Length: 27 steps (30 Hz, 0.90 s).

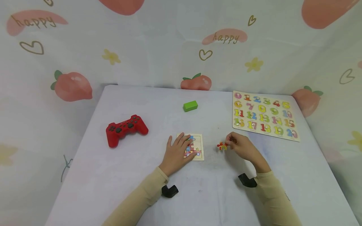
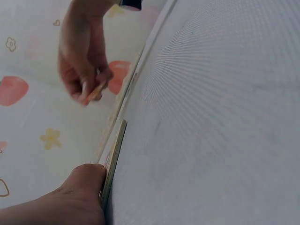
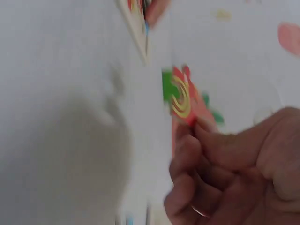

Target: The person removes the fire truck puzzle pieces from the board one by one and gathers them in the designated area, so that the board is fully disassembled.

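A small jigsaw puzzle board (image 1: pixel 200 147) with a pale rim and coloured pieces lies on the table. My left hand (image 1: pixel 176 154) rests across its left part with fingers spread, covering some of the pieces. In the left wrist view its thumb (image 2: pixel 86 180) touches the board's edge. To the right of the board my right hand (image 1: pixel 242 147) pinches a red puzzle piece (image 3: pixel 183 96) with a yellow curved mark between thumb and index finger. The piece is held above the table, apart from the board.
A red game controller (image 1: pixel 126 129) lies to the left. Behind the puzzle sits a green block (image 1: pixel 190 106). At the back right lies a wooden number board (image 1: pixel 264 116) with knobbed pieces. A patterned curtain (image 1: pixel 158 47) hangs behind the table (image 1: pixel 203 201).
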Each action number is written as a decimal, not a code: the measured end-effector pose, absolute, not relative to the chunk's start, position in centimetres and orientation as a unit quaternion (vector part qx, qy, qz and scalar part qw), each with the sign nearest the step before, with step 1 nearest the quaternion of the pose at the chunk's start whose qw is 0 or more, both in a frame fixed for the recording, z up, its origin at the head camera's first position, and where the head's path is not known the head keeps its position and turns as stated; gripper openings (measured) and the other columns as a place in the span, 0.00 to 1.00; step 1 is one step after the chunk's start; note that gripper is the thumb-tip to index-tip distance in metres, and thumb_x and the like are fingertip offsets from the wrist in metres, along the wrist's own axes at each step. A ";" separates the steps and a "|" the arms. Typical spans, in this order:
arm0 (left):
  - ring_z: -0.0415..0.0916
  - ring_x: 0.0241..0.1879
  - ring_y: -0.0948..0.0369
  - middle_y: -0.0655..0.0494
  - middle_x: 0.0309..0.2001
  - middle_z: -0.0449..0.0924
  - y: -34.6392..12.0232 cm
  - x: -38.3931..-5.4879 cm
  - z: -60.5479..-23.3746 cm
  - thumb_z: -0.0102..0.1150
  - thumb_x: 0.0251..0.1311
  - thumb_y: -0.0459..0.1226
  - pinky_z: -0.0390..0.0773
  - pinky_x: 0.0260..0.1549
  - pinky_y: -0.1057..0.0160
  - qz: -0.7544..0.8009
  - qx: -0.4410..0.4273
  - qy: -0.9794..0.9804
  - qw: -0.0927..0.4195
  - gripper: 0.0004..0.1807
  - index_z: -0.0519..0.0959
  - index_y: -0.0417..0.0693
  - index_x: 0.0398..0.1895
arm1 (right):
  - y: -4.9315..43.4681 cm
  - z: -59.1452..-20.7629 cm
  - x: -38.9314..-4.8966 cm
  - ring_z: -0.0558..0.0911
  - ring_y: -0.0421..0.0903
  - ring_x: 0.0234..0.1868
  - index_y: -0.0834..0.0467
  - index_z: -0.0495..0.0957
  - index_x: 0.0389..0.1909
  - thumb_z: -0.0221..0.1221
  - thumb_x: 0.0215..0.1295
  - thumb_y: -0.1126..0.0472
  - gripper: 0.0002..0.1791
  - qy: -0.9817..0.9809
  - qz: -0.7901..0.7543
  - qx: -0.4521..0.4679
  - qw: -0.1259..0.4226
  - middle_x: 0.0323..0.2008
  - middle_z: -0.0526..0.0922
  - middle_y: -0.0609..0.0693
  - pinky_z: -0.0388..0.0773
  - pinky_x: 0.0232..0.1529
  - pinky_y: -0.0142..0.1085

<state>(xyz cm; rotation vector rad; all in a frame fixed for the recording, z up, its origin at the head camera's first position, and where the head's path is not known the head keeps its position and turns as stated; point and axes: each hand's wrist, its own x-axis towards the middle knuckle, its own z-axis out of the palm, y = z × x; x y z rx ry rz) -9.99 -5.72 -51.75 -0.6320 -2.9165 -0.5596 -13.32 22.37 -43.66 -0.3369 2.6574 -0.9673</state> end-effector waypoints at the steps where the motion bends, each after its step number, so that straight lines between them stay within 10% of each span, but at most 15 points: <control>1: 0.51 0.73 0.57 0.61 0.69 0.63 -5.8 -9.9 -51.7 0.45 0.64 0.63 0.46 0.67 0.37 -0.184 -0.210 -0.959 0.057 0.33 0.70 0.56 0.65 | 23.4 -43.5 -13.1 0.73 0.44 0.29 0.61 0.73 0.36 0.54 0.69 0.64 0.03 0.923 -0.333 -0.117 0.153 0.28 0.77 0.53 0.70 0.28 0.35; 27: 0.54 0.71 0.57 0.61 0.67 0.65 -5.8 -10.2 -52.3 0.47 0.63 0.62 0.51 0.65 0.37 -0.191 -0.219 -0.953 0.089 0.32 0.70 0.57 0.65 | 30.0 -45.2 -11.3 0.71 0.42 0.30 0.61 0.75 0.36 0.56 0.68 0.64 0.04 0.936 -0.296 -0.097 0.165 0.29 0.76 0.48 0.69 0.29 0.31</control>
